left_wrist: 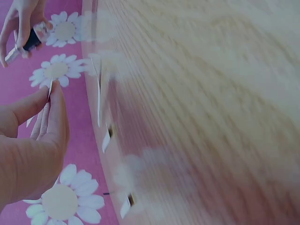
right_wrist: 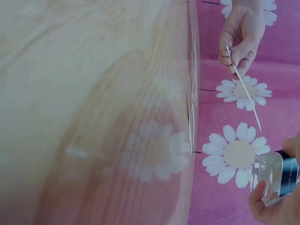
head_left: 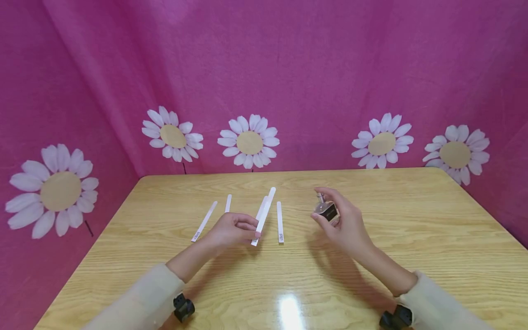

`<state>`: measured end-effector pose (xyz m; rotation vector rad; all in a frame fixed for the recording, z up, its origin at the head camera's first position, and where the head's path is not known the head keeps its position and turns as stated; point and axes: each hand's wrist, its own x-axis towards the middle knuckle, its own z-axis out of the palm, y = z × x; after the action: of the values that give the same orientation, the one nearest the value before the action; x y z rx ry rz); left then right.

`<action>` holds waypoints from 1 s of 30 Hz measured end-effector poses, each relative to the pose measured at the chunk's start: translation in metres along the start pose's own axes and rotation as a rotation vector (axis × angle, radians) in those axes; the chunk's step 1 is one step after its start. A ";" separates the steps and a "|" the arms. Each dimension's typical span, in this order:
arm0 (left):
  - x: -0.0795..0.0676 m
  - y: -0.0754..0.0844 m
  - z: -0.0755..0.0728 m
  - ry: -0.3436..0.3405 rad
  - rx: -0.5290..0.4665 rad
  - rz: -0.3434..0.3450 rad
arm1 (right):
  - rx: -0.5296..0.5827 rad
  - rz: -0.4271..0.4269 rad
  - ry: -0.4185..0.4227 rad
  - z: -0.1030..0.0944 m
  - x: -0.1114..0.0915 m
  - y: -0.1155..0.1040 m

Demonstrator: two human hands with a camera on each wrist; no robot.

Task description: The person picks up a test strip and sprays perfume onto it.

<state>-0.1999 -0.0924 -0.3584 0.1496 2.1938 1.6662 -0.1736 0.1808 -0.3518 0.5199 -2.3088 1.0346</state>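
A small perfume bottle (head_left: 328, 212) was held in the air above the right half of a wood-grain counter (head_left: 412, 238). It was clear glass with rounded shoulders, a narrow spray top (head_left: 320, 197) and a black label (right_wrist: 289, 173) bearing pale lettering, too small to read in full. The bottle tilted, its top toward the upper left.

The person's right hand (head_left: 348, 224) had its grip clamped on the bottle, thumb against the glass and forefinger reaching over the spray top. The left hand (head_left: 237, 229), well apart from it, had its grip closed on one slim white paper strip (head_left: 266, 210), pinched near the lower end. That strip was flat and straight with a rounded far tip, slanting up and away from the fingers.

Four similar strips (head_left: 280, 222) lay spaced across the counter, one partly behind the held strip and another partly hidden by the left hand. Small dark print marked the near ends of some.

Both arms wore cream sleeves (head_left: 140, 298). Behind the counter hung a magenta curtain (head_left: 288, 68) patterned with large white daisies (head_left: 249, 143).
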 end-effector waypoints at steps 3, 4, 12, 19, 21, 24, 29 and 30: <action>0.004 -0.002 -0.005 0.024 0.013 -0.005 | -0.008 0.004 0.014 -0.005 -0.003 0.005; 0.005 -0.003 -0.006 0.034 0.017 -0.004 | -0.009 0.007 0.018 -0.006 -0.004 0.006; 0.014 -0.009 -0.018 0.106 0.035 -0.012 | -0.016 0.030 0.026 -0.014 -0.010 0.014; 0.017 -0.019 -0.028 0.148 0.044 -0.029 | 0.001 0.028 0.022 -0.017 -0.013 0.014; 0.017 -0.021 -0.030 0.157 0.046 -0.041 | 0.000 0.026 0.021 -0.018 -0.013 0.014; 0.015 -0.022 -0.033 0.167 0.037 -0.066 | -0.005 0.030 0.019 -0.018 -0.014 0.016; 0.012 -0.026 -0.035 0.173 0.027 -0.098 | -0.008 0.033 0.015 -0.018 -0.014 0.018; 0.011 -0.027 -0.035 0.168 0.024 -0.100 | -0.008 0.033 0.015 -0.018 -0.015 0.019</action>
<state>-0.2185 -0.1284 -0.3782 -0.0968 2.3024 1.6512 -0.1667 0.2080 -0.3615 0.4710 -2.3144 1.0404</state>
